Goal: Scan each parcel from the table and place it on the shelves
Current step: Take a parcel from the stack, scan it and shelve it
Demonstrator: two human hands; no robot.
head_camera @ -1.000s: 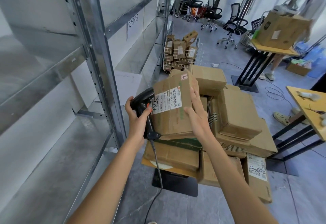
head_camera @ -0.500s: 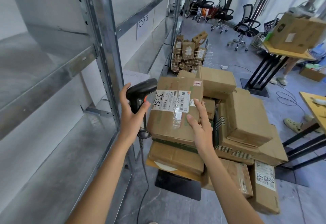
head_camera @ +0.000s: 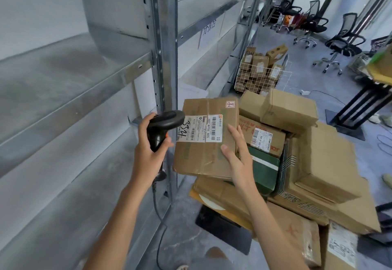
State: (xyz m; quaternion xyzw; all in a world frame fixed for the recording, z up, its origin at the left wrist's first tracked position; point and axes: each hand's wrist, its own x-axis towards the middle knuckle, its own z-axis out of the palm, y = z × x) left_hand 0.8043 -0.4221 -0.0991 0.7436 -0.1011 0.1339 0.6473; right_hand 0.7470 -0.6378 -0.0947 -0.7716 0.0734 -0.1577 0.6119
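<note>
- Brown cardboard parcel with a white barcode label (head_camera: 206, 140) has tilted since a second ago, so the label faces up; it is lifted above the parcel stack on the table (head_camera: 305, 163).
- Right hand (head_camera: 236, 159) grips its right edge, thumb on top.
- Left hand (head_camera: 148, 153) is curled round the black corded handheld scanner (head_camera: 164, 125), whose head now overhangs the label; scanning appears under way.
- Grey metal shelves (head_camera: 63, 91) lie bare at left; upright post (head_camera: 163, 57) stands just beside the parcel.

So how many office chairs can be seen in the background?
3. One far back by the shelving end, one in the middle, one nearest on the right. Others may be hidden behind them or out of frame.
</note>
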